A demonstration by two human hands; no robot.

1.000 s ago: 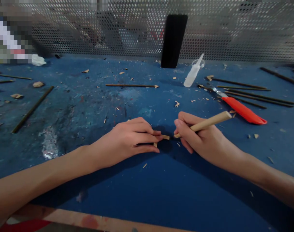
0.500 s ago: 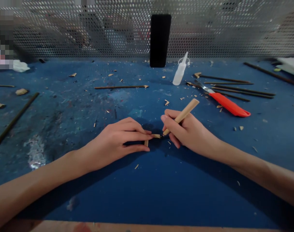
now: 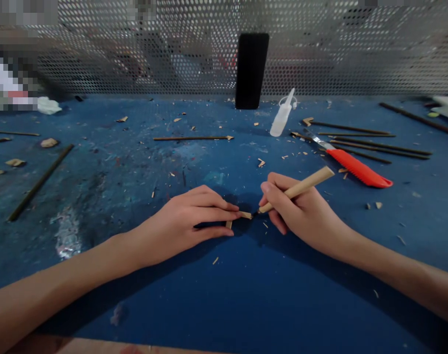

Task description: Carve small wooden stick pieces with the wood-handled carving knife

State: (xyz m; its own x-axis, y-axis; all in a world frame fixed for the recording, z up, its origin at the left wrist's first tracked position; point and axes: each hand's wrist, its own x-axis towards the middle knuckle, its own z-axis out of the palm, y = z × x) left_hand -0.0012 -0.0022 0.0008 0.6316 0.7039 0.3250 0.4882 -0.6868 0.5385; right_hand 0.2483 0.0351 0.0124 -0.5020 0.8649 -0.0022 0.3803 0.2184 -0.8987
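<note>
My left hand (image 3: 194,214) presses a small pale piece of wood (image 3: 246,215) against the blue tabletop. Most of that piece lies hidden beneath the fingers; one end sticks out to the right, and a short part shows near the thumb. In my right hand (image 3: 295,206) is a carving tool with a pale wooden handle (image 3: 312,181), held like a pen. Its dark tip meets or almost meets the protruding end of the wood; contact is too small to make out. Tiny shavings (image 3: 265,224) lie beside the tip.
Beyond my right hand lies a red-handled knife (image 3: 360,168) near several dark thin sticks (image 3: 382,145). A white dropper bottle (image 3: 282,118) stands by a black phone (image 3: 252,71) propped against a perforated metal panel (image 3: 194,54). Another stick (image 3: 42,182) and wood chips (image 3: 49,142) are left.
The whole view has shifted slightly, so things appear farther right and lower. The carving tool's handle leans more to the right. My left hand keeps its hold on the wood.
</note>
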